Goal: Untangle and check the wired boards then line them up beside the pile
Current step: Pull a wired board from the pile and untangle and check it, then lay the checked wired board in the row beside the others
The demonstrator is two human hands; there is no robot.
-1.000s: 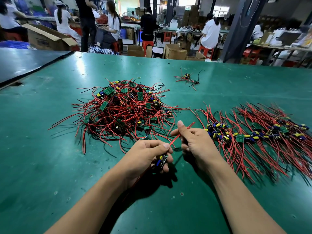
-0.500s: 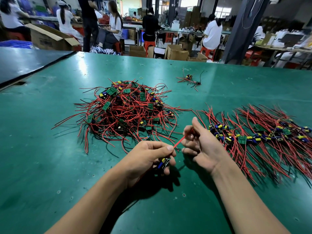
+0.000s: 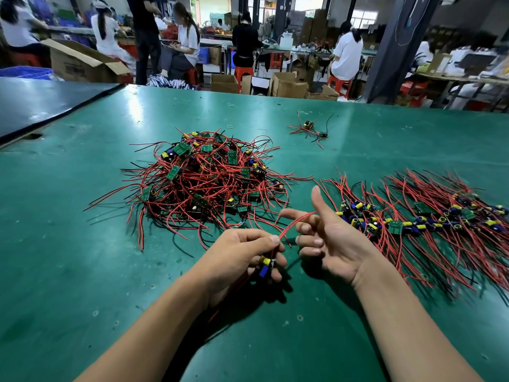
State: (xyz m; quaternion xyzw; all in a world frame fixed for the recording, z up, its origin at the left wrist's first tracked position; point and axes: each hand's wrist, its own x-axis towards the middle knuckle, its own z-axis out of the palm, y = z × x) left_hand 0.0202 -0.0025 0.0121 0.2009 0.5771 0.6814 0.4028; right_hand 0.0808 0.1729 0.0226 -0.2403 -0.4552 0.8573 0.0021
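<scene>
Gripping the light wired board (image 3: 265, 267) by its body, the left hand (image 3: 242, 255) spared its limp red lead (image 3: 296, 222), which seemingly draped across the slack, unclenched right hand (image 3: 333, 244).

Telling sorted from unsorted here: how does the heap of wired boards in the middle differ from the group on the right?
The middle heap is a raised mound of overlapping boards; the right-hand group lies spread flat. The heap's wires loop every way; the group's run roughly parallel. The heap's boards are scattered; the group's form a band across its middle. Both have red and black wires and green boards.
</scene>
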